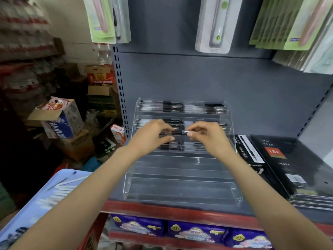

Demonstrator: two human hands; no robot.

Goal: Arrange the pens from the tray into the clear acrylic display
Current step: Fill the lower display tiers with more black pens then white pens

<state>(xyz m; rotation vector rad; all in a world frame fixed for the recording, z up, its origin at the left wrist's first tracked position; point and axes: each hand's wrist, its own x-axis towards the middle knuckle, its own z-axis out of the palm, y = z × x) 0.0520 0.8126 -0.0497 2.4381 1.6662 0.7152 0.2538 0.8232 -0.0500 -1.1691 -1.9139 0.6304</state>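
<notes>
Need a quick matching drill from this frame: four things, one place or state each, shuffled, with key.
Things:
1. blue tray
2. black diary
3. bottom tier of the clear display
4. pens held by the left hand and right hand

Places or states:
A. right of the display, on the shelf
B. holds no pens
C. lower left, off the shelf
D. in front of the middle tiers

Pairs: 1-C, 2-A, 3-B, 4-D

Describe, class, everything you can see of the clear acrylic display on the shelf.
The clear acrylic display is a see-through stepped rack, standing upright on the grey shelf against the back panel. Its upper tiers hold black-and-clear pens lying sideways; the lower tiers look empty. Both hands work at its middle tiers.
</notes>
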